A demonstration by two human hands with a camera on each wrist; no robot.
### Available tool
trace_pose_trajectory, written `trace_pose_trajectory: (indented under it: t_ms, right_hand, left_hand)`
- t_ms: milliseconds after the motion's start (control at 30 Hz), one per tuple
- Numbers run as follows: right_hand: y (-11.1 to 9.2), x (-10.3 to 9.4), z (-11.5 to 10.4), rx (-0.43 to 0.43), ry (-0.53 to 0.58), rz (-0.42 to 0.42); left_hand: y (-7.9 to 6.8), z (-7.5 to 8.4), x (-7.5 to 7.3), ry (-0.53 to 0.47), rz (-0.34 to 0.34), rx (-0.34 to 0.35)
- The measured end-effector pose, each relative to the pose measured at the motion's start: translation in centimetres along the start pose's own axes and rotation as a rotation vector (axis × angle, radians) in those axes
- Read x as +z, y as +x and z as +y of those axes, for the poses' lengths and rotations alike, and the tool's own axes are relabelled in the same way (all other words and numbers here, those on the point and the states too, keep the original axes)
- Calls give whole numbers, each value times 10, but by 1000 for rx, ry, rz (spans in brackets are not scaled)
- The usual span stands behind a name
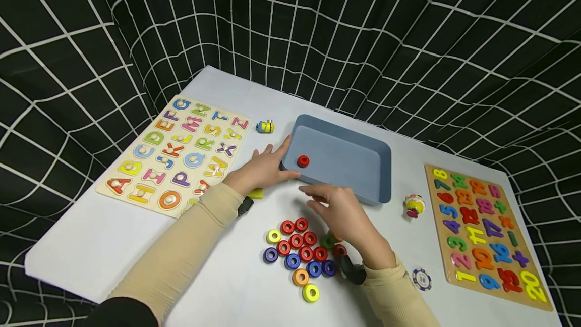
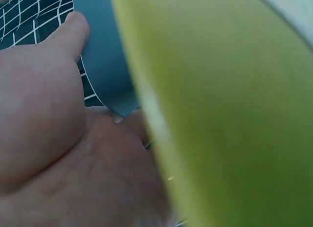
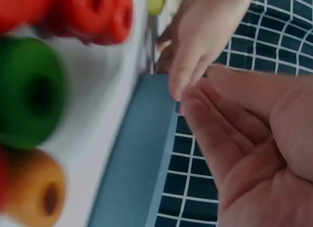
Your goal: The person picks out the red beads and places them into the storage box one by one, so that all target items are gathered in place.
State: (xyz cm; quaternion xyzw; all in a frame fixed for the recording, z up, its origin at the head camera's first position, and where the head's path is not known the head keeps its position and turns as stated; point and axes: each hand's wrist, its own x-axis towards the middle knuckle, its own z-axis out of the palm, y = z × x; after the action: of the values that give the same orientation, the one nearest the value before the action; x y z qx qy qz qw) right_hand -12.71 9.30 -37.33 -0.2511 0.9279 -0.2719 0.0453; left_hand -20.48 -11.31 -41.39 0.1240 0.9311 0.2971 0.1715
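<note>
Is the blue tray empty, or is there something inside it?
Not empty: the head view shows one red ring inside the tray, near the left hand.

From the person's head, 1 camera is looking forward and down across the white table [image 1: 218, 286], the blue-grey tray [image 1: 340, 150] sitting right of centre. The left wrist camera is facing along the left hand [image 2: 88, 153], very close, a blurred yellow-green surface [image 2: 220, 109] filling the right. The right wrist camera is peering closely past the right hand [image 3: 264, 183]; it and the head view are sharing 2 hands, tray and rings [image 3: 19, 65].

Looks like staged booth; black gridded cloth [image 1: 309, 26] around white table [image 1: 240, 271]
</note>
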Motion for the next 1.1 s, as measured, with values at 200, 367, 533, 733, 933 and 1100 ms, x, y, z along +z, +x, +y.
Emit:
trace_pose_trajectory:
  t_ms: [200, 367, 533, 733, 933, 1100]
  right_hand:
    - [-14, 13, 4, -39, -74, -183]
    - [-19, 17, 8, -85, -131, -199]
    - [-17, 17, 5, -87, -162, -219]
    - [-12, -1, 9, 27, -46, -162]
    - [4, -25, 31, 128, 60, 91]
    - [25, -25, 45, 187, 24, 155]
  left_hand:
    - [2, 1, -1, 8, -5, 3]
    - [5, 3, -1, 5, -19, 14]
    - [3, 2, -1, -6, -22, 12]
    - [1, 0, -3, -6, -17, -13]
    - [1, -1, -1, -21, -12, -10]
    - [2, 0, 2, -19, -5, -6]
